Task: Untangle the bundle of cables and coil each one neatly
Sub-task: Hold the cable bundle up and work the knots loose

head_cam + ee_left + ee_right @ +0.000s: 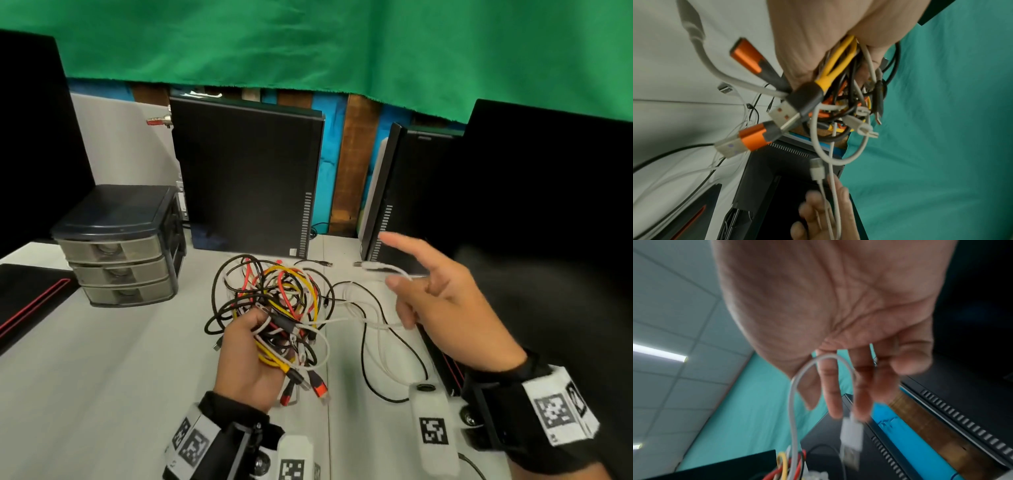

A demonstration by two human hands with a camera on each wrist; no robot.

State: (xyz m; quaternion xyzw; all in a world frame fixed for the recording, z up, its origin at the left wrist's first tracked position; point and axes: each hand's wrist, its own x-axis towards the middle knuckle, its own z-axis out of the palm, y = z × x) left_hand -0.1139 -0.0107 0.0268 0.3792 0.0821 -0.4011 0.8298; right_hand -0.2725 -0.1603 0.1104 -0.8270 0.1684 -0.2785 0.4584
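Cables (pixel 274 301) sat in a big messy ball in the middle of the head picture, just above the white table (pixel 102 377). Black, yellow, red and white ones were all mixed up. The left hand (pixel 246 363) had its fingers curled tight around the ball and held it up. Some plugs with orange ends (pixel 754 139) hung out under that hand.

One white cable (pixel 370 318) ran out of the ball toward the right side of the picture. The right hand (pixel 445 301) had it looped over its fingers, and the white plug (pixel 851 434) hung down past the fingertips. Those fingers were spread out and mostly straight, so the cable lay on them and was not squeezed. A thin black cable (pixel 370 380) lay loose on the table under that hand.

It looked like the first step: getting one cable out of the knot. No cable was coiled yet. Next, the white cable likely needed a firm pinch and a slow pull, while the left hand kept the ball from coming along.
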